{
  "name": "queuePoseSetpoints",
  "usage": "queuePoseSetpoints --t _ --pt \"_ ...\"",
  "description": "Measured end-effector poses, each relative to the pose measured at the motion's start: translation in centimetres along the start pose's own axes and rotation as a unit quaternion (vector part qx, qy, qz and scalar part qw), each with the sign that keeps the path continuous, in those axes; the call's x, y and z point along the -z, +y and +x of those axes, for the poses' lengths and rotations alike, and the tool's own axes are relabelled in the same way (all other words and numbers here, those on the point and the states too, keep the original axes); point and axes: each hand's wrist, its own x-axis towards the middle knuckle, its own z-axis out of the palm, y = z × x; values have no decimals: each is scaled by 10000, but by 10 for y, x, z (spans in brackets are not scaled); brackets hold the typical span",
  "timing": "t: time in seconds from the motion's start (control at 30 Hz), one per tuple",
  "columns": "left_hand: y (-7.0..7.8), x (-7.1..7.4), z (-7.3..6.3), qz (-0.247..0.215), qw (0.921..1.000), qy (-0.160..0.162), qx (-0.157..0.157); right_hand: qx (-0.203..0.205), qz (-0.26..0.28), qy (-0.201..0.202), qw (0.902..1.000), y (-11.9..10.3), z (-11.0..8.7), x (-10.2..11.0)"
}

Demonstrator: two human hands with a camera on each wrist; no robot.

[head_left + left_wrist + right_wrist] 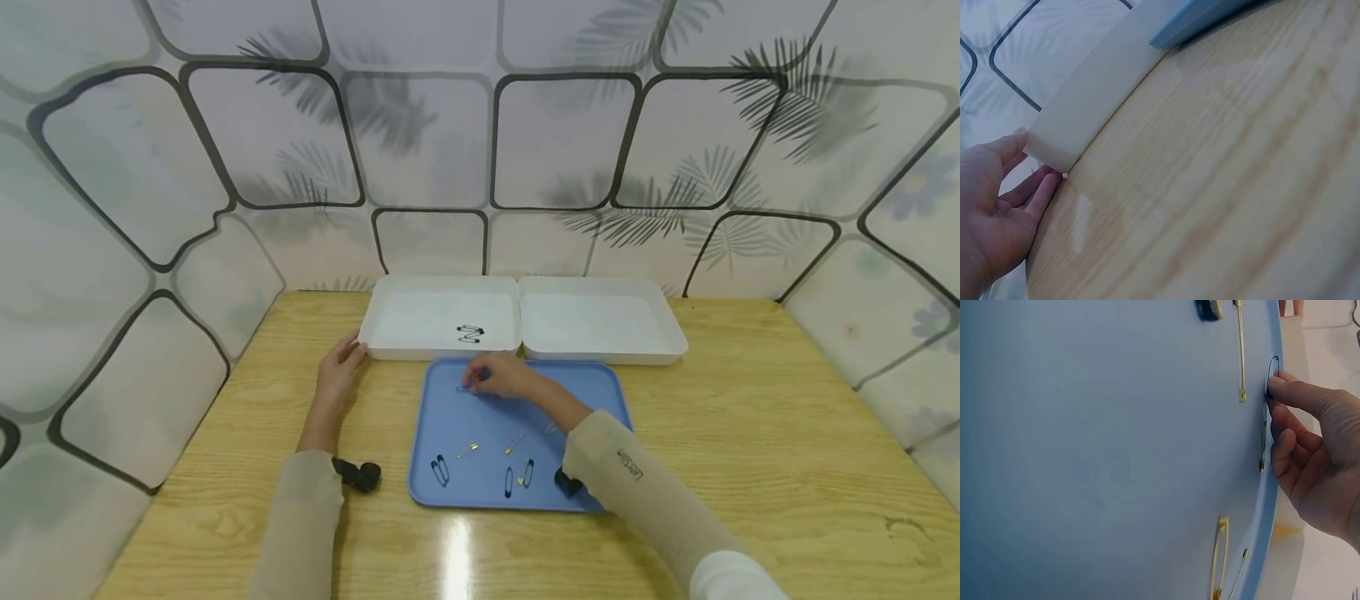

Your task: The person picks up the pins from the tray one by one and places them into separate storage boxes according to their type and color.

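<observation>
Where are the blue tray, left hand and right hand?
Blue tray (487, 418): head view, its bare floor.
Left hand (338, 372): head view, back of the hand.
Right hand (1329, 474): right wrist view, palm.

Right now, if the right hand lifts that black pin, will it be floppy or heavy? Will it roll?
The black pin looks like thin wire, so it's probably stiff, maybe a bit springy. It's slim and small in the fingers of the right hand, so likely very light. Its flat loop should slide on the tray rather than roll.

Blue on the tray (476, 490), white on both boxes (603, 321), black or gold on safety pins (1241, 350); yellowish-grained across the worktop (750, 450), grey-fronded and dark-outlined on the wall (427, 133).
</observation>
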Motion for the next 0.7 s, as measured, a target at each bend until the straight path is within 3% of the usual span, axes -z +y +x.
queuePoseSetpoints --t 0.23,0.7 --pt "0 1 0 25 10000 -19 32 8 -93 72 9999 1 0 1" --pt "-1 0 2 3 10000 -6 19 -372 229 6 9990 -7 -1 9"
